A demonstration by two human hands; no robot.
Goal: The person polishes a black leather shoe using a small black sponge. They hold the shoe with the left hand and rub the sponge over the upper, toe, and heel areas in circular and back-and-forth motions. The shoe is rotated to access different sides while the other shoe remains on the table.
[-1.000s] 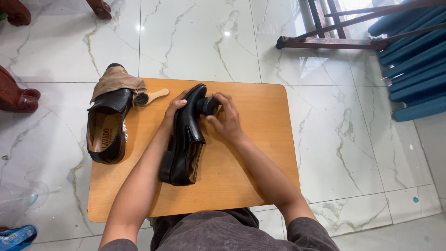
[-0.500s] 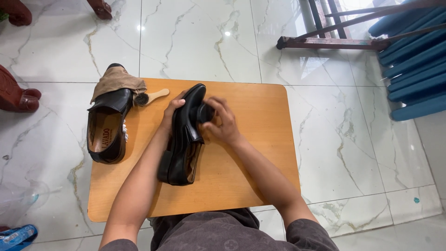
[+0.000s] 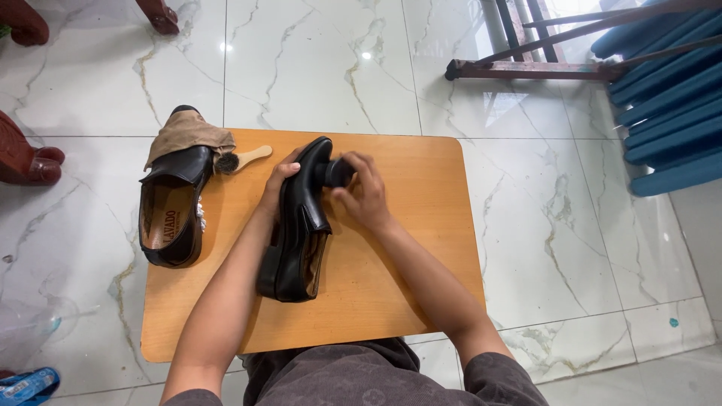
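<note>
The black leather shoe (image 3: pixel 301 225) lies tipped on its side near the middle of a small wooden table (image 3: pixel 421 248), its toe pointing away from the person and its heel toward them; the upper is smooth with a dull sheen, the sole edge dark and thick; the left hand (image 3: pixel 277 184) is closed over the toe end, fingers wrapped on the far side, steadying it; the right hand (image 3: pixel 362 197) is clamped on a small round black applicator (image 3: pixel 338 174) (a dauber or sponge, too dark to tell which), which is pressed against the shoe's side near the toe. At the table's left edge stands the second black shoe (image 3: pixel 171 218), upright, tan lining showing; a crumpled brown cloth (image 3: pixel 186 132) drapes over its toe; a wooden-handled brush (image 3: pixel 242 159) with dark bristles lies just beside it. The floor (image 3: pixel 316 68) is glossy white marble-patterned tile.
</note>
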